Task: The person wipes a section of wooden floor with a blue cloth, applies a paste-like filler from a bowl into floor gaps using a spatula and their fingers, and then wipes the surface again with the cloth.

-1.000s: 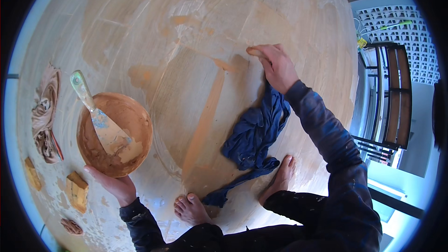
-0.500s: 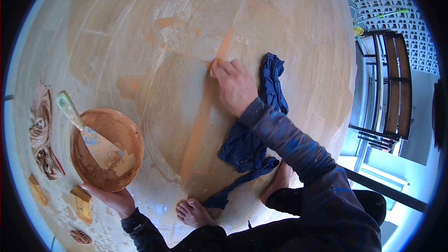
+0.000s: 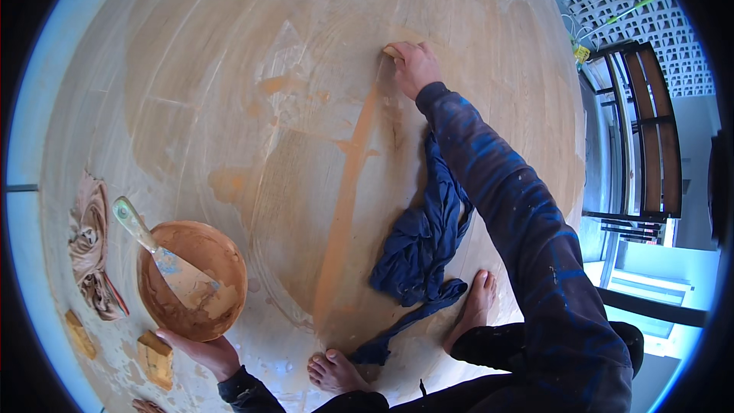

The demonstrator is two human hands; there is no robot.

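Brown putty-like paste coats the inside of a round bowl (image 3: 235, 291) at the lower left. A putty knife (image 3: 183, 279) with a pale green handle rests in it, the handle sticking out over the rim. My left hand (image 3: 210, 353) grips the bowl from below at its near side. My right hand (image 3: 417, 67) reaches far out with its fingers pinched on a small tan piece (image 3: 392, 52), pressed to the wood-look floor (image 3: 306, 183); its kind is mostly hidden. A strip of orange-brown paste (image 3: 344, 199) runs along a floor seam from near my foot toward that hand.
A dark blue cloth (image 3: 417, 252) lies crumpled under and beside my right forearm. At the left are a beige cloth (image 3: 92, 245) and two yellowish blocks, one (image 3: 155, 359) beside the bowl. A dark slatted frame (image 3: 650, 130) stands at the right.
My right hand has slid farther away along the seam, its arm now stretched out. In the picture, the bowl, cloths and floor marks have shifted slightly right and down.
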